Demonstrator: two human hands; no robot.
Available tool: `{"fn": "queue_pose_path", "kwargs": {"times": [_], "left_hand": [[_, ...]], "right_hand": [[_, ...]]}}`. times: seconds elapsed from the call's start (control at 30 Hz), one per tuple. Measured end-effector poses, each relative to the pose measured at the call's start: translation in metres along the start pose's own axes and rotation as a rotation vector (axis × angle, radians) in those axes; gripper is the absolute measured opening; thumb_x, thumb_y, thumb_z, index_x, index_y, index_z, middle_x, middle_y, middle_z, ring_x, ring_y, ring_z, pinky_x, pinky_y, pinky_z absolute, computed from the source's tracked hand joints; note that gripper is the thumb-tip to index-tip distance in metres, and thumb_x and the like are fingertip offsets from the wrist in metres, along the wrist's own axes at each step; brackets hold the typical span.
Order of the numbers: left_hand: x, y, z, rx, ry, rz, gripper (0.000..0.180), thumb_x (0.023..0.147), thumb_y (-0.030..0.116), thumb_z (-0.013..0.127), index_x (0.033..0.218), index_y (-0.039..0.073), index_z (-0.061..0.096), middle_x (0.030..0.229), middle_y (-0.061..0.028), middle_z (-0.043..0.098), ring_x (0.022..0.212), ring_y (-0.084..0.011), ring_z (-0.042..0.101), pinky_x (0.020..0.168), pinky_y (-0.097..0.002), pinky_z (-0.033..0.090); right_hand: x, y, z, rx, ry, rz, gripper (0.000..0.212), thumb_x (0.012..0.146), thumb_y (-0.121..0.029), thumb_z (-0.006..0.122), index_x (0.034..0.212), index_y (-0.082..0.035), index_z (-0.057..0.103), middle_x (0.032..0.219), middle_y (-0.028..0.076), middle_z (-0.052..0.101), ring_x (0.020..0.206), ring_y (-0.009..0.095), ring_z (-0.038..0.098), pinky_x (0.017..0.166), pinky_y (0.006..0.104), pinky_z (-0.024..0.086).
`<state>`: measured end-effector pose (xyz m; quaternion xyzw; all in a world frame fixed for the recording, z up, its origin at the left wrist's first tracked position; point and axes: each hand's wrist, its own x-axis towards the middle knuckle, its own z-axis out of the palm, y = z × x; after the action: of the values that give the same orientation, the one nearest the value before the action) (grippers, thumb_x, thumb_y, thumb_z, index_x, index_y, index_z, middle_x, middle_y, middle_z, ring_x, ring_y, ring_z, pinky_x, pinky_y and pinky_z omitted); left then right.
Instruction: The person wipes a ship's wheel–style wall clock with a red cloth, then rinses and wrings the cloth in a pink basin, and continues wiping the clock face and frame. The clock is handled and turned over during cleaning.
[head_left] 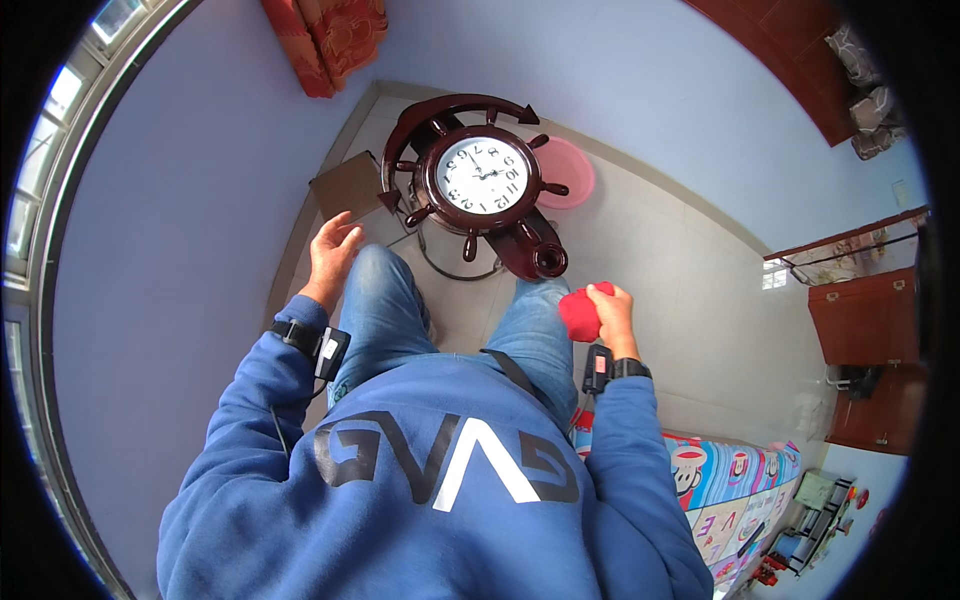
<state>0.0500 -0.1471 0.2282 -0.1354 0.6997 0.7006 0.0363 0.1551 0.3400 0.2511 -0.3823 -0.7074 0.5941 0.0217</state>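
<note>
In front of my knees is a dark brown wooden clock (484, 176) shaped like a ship's wheel with an anchor, its round white dial turned nearly upside down to me. Beside my right thigh, my right hand (613, 312) grips a bunched red cloth (580, 315). My left hand (333, 258) hovers next to my left knee, holding nothing, its fingers apart. Neither hand touches the clock. What carries the clock is mostly hidden beneath it; a thin curved metal rail (450, 272) shows below.
A pink basin (566, 172) stands on the floor behind the clock's right side. A brown cardboard piece (342, 186) leans left of it. To my lower right lies a colourful patterned bed cover (735, 480). Red-brown cabinets (865, 318) line the far right.
</note>
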Motion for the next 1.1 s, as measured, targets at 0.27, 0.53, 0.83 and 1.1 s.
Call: {"fn": "queue_pose_path", "kwargs": {"times": [0.27,0.53,0.83,1.1], "left_hand": [[-0.012,0.001,0.044,0.040,-0.264,-0.107,0.044,0.091,0.014,0.072,0.132,0.003,0.059,0.111,-0.0130,0.070,0.095,-0.0191,0.067,0.080,-0.0329,0.054],[-0.008,-0.019,0.114,0.203,-0.597,-0.263,0.048,0.093,0.018,0.071,0.136,0.005,0.055,0.114,-0.0073,0.069,0.096,-0.0148,0.064,0.077,-0.0300,0.053],[-0.003,-0.039,0.205,0.412,-0.950,-0.470,0.053,0.092,0.023,0.072,0.135,0.000,0.053,0.116,-0.0131,0.070,0.105,-0.0217,0.067,0.090,-0.0344,0.054],[-0.010,0.044,0.219,0.327,-0.823,-0.701,0.054,0.092,0.023,0.071,0.138,0.001,0.052,0.120,-0.0113,0.068,0.105,-0.0184,0.065,0.079,-0.0313,0.055]], "right_hand": [[0.022,-0.051,0.028,0.164,-0.092,-0.223,0.012,0.088,-0.010,0.073,0.093,0.000,0.069,0.088,0.005,0.069,0.077,0.015,0.066,0.070,0.0327,0.056],[0.057,-0.091,0.143,-1.060,-0.188,-0.297,0.073,0.071,-0.055,0.073,0.124,-0.007,0.060,0.128,0.017,0.061,0.120,0.041,0.056,0.094,0.0516,0.050],[0.083,-0.061,0.114,-0.793,-0.333,-0.633,0.034,0.069,-0.009,0.074,0.101,-0.008,0.063,0.090,0.015,0.065,0.087,0.042,0.062,0.075,0.0515,0.050],[0.117,-0.104,0.022,0.229,-0.249,0.456,0.025,0.086,-0.011,0.075,0.106,0.000,0.065,0.100,0.008,0.069,0.087,0.018,0.067,0.078,0.0338,0.056]]}}
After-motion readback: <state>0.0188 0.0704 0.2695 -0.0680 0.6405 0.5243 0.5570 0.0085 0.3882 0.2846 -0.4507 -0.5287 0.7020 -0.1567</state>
